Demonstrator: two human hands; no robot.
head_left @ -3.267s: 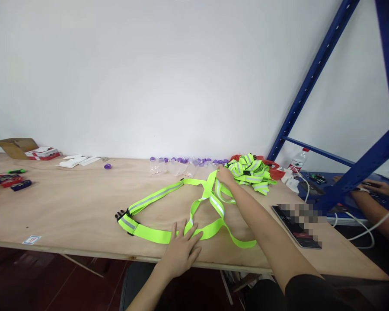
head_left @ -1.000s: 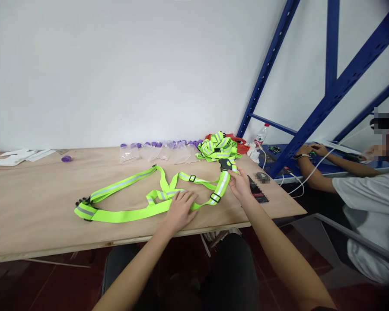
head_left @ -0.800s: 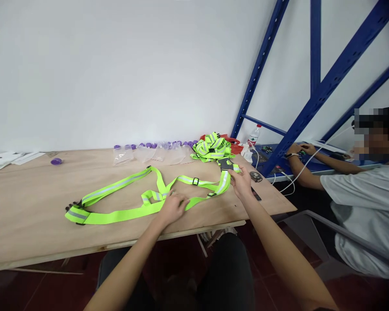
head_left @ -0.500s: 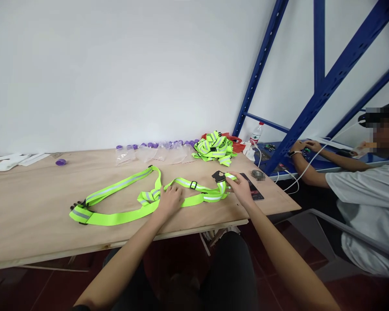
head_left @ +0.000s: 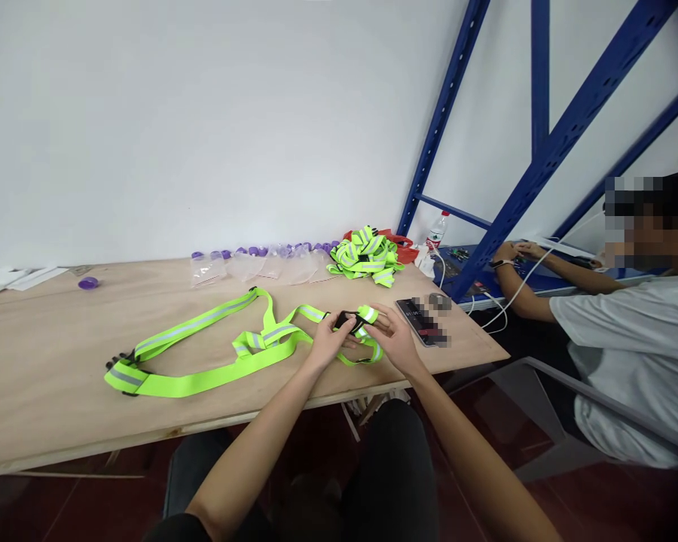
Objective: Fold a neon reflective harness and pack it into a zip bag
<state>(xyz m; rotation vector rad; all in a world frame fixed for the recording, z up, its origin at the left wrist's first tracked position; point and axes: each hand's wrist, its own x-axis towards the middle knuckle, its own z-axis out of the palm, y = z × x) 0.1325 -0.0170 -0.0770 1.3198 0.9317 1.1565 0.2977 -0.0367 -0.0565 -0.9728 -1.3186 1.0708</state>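
Note:
A fluorescent yellow-green reflective strap [head_left: 192,382] with grey stripes lies looped across the wooden table. At its right end, both hands meet on a black plastic buckle [head_left: 347,321]. My left hand [head_left: 328,340] is closed on the buckle's left side, thumb on top. My right hand [head_left: 394,339] pinches the strap end beside the buckle. Part of the buckle is hidden by the fingers. Another black buckle [head_left: 120,360] sits at the strap's far left end. The strap's middle is bunched in a small loop.
A heap of similar straps [head_left: 367,256] lies near the wall, beside clear plastic bags [head_left: 260,265] and purple caps [head_left: 89,283]. A phone [head_left: 419,322] rests right of my hands. Beyond the blue metal frame [head_left: 502,203], a co-worker [head_left: 627,339] sits at a blue surface.
My left hand has left the strap's middle and moved right onto the buckle. My right hand has brought the buckle slightly left and down, uncovering more of the phone. The view has shifted slightly.

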